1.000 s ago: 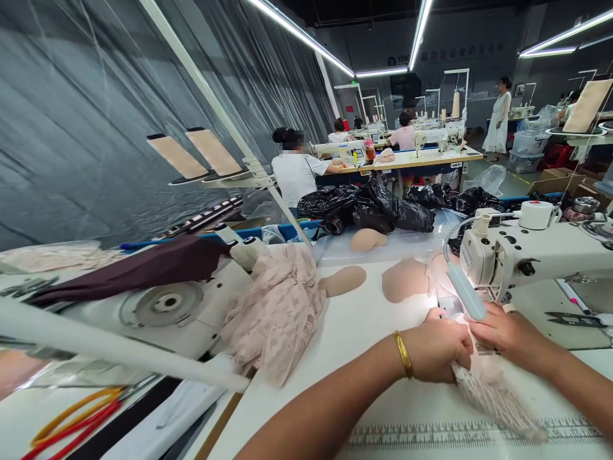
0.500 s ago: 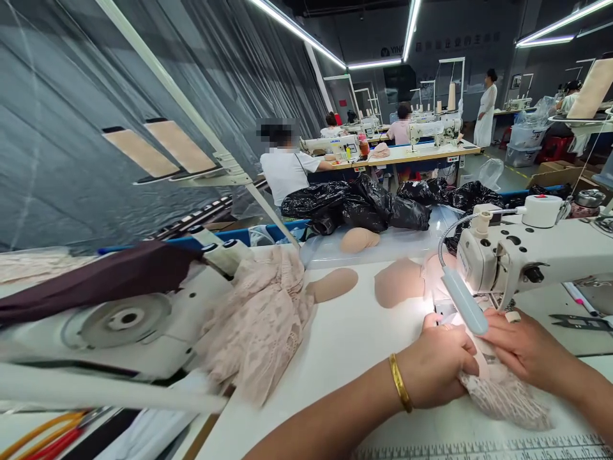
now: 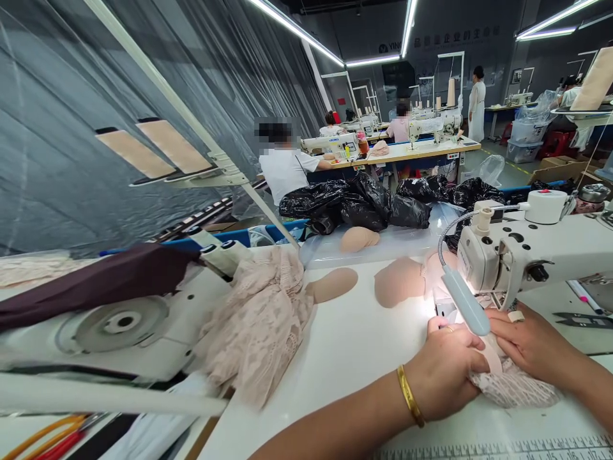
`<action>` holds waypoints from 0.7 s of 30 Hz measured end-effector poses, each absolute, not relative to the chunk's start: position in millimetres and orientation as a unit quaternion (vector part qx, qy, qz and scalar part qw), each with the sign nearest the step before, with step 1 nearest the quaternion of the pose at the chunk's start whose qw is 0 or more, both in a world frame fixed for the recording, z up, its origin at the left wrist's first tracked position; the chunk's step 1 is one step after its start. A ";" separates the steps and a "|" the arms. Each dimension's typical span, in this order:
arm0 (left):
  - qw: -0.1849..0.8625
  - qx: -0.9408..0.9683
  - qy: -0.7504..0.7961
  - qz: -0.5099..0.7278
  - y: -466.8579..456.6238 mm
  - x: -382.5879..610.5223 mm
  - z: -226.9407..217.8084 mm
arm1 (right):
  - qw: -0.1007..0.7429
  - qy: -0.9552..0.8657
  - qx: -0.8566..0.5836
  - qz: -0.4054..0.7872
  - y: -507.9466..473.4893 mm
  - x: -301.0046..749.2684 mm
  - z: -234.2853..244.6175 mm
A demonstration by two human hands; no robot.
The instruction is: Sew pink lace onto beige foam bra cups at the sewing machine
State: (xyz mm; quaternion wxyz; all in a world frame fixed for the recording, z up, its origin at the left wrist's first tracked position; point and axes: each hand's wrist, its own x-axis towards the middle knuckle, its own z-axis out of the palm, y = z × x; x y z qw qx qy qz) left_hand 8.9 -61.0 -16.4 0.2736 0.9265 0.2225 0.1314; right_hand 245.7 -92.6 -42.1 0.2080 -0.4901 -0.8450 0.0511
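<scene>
My left hand [image 3: 443,374], with a gold bangle at the wrist, is closed on a pale pink lace piece [image 3: 514,388] that lies on the white table [image 3: 364,338]. My right hand [image 3: 529,344] presses on the same piece from the right, fingers curled over it. Both hands sit just in front of the white sewing machine [image 3: 522,252], under its small lit lamp [image 3: 464,300]. The needle area is hidden by the lamp and my fingers.
A heap of pink lace [image 3: 261,319] lies to the left beside a tipped white machine [image 3: 119,319] with dark cloth on it. Beige foam cups [image 3: 400,281] lie behind my hands. Black bags [image 3: 364,204] are piled beyond. Scissors [image 3: 582,319] lie at the right. Other people sew at far tables.
The lace piece has been drawn in toward the machine, so less of it trails toward me. Both hands stayed on it and shifted slightly lower in view.
</scene>
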 end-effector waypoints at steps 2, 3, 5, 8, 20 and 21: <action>0.278 0.924 0.227 0.129 -63.2 9.2 -17.3 | 0.199 -0.849 -0.487 0.039 -92.5 247.0 -43.6; 0.279 0.924 0.229 0.127 -64.0 9.1 -17.5 | 0.190 -0.851 -0.488 0.034 -92.6 247.3 -44.0; 0.280 0.924 0.234 0.118 -65.0 8.5 -17.0 | 0.167 -0.853 -0.493 0.027 -93.3 247.2 -43.9; 0.278 0.925 0.238 0.103 -64.9 7.3 -14.6 | 0.145 -0.853 -0.501 0.019 -94.1 245.3 -40.5; 0.278 0.926 0.240 0.084 -59.5 7.2 -8.9 | 0.178 -0.853 -0.490 0.004 -92.9 247.2 -37.5; 0.279 0.926 0.240 0.083 -59.2 7.3 -8.9 | 0.179 -0.854 -0.489 -0.002 -92.2 247.0 -37.8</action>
